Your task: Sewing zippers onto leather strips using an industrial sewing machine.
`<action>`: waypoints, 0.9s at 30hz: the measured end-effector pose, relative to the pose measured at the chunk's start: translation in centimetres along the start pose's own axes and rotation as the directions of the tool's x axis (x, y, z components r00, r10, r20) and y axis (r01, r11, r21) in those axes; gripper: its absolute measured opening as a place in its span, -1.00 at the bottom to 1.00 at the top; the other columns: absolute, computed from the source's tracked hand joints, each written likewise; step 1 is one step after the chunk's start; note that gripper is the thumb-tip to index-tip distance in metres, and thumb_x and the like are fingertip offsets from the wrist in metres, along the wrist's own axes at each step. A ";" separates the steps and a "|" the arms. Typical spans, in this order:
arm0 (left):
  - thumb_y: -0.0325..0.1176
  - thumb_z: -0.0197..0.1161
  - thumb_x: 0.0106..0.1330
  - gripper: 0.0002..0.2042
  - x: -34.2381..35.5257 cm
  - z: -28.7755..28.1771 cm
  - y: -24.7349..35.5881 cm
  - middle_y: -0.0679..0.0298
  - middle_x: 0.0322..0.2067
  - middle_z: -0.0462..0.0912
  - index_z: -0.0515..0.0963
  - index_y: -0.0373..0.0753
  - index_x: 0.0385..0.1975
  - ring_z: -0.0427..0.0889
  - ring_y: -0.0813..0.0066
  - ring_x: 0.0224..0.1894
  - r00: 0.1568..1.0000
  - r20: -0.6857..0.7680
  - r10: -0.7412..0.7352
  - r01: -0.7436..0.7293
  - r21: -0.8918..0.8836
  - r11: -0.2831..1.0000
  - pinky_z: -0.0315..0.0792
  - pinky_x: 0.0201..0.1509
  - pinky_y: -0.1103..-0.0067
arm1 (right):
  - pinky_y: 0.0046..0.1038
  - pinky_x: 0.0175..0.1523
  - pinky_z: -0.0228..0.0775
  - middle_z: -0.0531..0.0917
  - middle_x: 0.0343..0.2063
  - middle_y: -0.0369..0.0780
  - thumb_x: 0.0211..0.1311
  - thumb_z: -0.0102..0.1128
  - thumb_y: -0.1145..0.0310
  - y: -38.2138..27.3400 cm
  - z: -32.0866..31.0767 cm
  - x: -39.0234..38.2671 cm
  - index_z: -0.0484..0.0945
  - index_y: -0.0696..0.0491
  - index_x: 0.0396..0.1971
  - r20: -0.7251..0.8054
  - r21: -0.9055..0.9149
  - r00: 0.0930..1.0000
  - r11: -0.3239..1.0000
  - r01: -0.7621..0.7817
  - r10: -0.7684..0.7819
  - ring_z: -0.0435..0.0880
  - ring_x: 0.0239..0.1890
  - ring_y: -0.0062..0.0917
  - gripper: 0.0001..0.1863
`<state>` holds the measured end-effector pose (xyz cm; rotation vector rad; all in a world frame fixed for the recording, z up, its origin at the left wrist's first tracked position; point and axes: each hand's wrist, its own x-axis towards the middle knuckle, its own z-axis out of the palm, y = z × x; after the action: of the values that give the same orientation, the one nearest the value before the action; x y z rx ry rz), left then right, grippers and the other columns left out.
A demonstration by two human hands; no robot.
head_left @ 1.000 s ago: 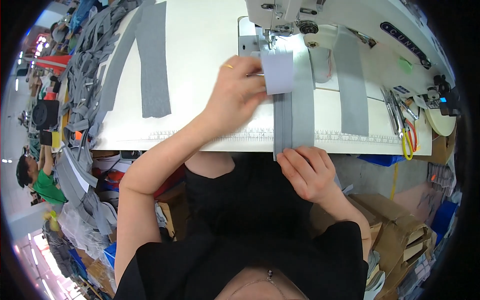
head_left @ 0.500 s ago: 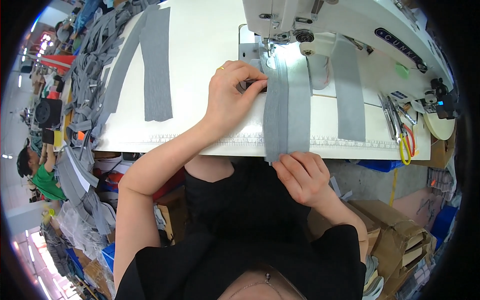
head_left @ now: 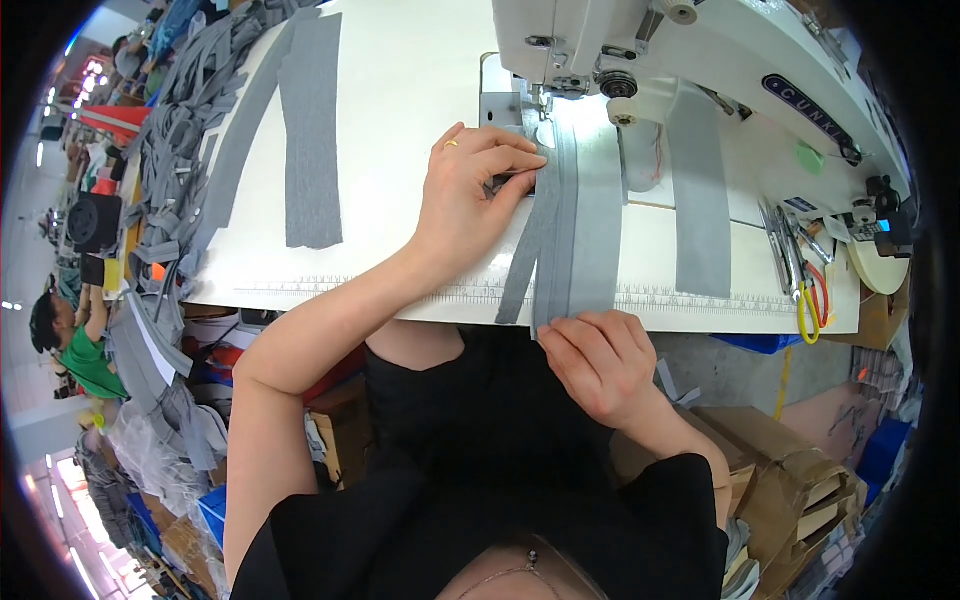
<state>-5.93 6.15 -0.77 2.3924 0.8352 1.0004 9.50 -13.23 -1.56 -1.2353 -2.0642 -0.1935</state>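
Long grey fabric strips [head_left: 598, 230] lie layered under the lit needle area of a white sewing machine [head_left: 700, 50] and run toward the table's front edge. A narrower grey strip [head_left: 522, 270] slants away to the left of them. My left hand [head_left: 480, 185], a ring on one finger, is closed in a pinch on the narrower strip's edge, just left of and below the needle. At the front edge my right hand [head_left: 603, 365] is closed, thumb and fingers gripping the lower end of the layered strips.
Separate grey strips [head_left: 313, 140] lie left on the white table [head_left: 410, 60]; another [head_left: 703, 200] lies right. Scissors [head_left: 808, 300] and metal tools sit at the right edge. Grey fabric is heaped far left. Cardboard boxes [head_left: 790, 460] stand below right. A person in green [head_left: 90, 360] is at far left.
The narrow strip has swung out to the left from the layered strips, baring table between their lower ends. My left hand has shifted slightly right; my right hand stays at the lower end.
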 end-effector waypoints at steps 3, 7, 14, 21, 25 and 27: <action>-0.57 0.34 0.23 -0.81 0.0 0.1 0.3 0.24 -0.10 0.75 0.77 -0.26 -0.18 0.66 0.30 -0.02 1.000 0.002 -0.029 0.029 -0.040 0.999 0.47 0.19 0.40 | -0.40 -0.23 0.46 0.69 -0.29 -0.28 -0.14 0.52 0.54 0.3 0.0 0.5 0.69 0.10 -0.25 0.019 0.041 0.999 0.999 -0.031 0.031 0.65 -0.30 -0.41 -0.66; -0.59 0.34 0.23 -0.78 0.0 0.3 0.3 0.23 -0.08 0.72 0.77 -0.25 -0.15 0.64 0.28 -0.01 0.997 0.003 -0.073 0.073 -0.042 0.996 0.48 0.15 0.42 | -0.41 -0.13 0.46 0.65 -0.28 -0.28 -0.09 0.37 0.47 0.8 0.1 1.1 0.69 0.12 -0.27 0.018 0.017 0.999 0.999 -0.037 0.037 0.65 -0.24 -0.44 -0.72; -0.64 0.38 0.16 -0.73 -0.2 0.2 0.1 0.23 -0.13 0.75 0.79 -0.23 -0.16 0.68 0.33 -0.01 0.993 -0.011 -0.114 0.111 -0.126 0.986 0.56 0.06 0.48 | -0.36 -0.07 0.44 0.62 -0.28 -0.27 -0.07 0.36 0.49 2.1 0.7 2.2 0.66 0.12 -0.24 -0.012 0.025 0.997 0.997 -0.071 0.071 0.62 -0.22 -0.41 -0.70; -0.65 0.38 0.15 -0.67 -0.2 0.6 0.4 0.26 -0.08 0.71 0.81 -0.14 -0.12 0.65 0.36 0.01 0.993 -0.004 -0.116 0.115 -0.113 0.987 0.57 0.05 0.50 | -0.36 -0.03 0.41 0.60 -0.29 -0.29 -0.03 0.33 0.46 3.5 0.9 3.6 0.65 0.07 -0.28 0.052 0.004 0.990 0.991 -0.135 0.135 0.60 -0.20 -0.40 -0.76; -0.65 0.38 0.14 -0.65 0.0 0.6 0.2 0.28 -0.09 0.68 0.81 -0.11 -0.10 0.62 0.36 0.00 0.996 0.007 -0.092 0.092 -0.065 0.994 0.56 0.02 0.50 | -0.35 -0.03 0.40 0.59 -0.32 -0.29 -0.02 0.30 0.44 4.4 1.0 4.3 0.63 0.06 -0.30 0.066 -0.019 0.989 0.991 -0.133 0.134 0.58 -0.21 -0.39 -0.78; -0.66 0.37 0.14 -0.64 0.2 0.5 0.0 0.27 -0.14 0.68 0.81 -0.12 -0.09 0.63 0.37 -0.07 1.000 0.002 -0.026 0.026 -0.031 0.999 0.56 -0.05 0.51 | -0.35 -0.04 0.40 0.59 -0.33 -0.28 -0.02 0.29 0.44 4.9 1.2 4.8 0.63 0.07 -0.30 0.066 -0.024 0.989 0.991 -0.133 0.135 0.58 -0.22 -0.39 -0.79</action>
<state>-5.43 6.22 -1.01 2.3505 0.8424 0.9940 11.52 -6.68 -0.45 -1.4049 -2.0318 -0.1111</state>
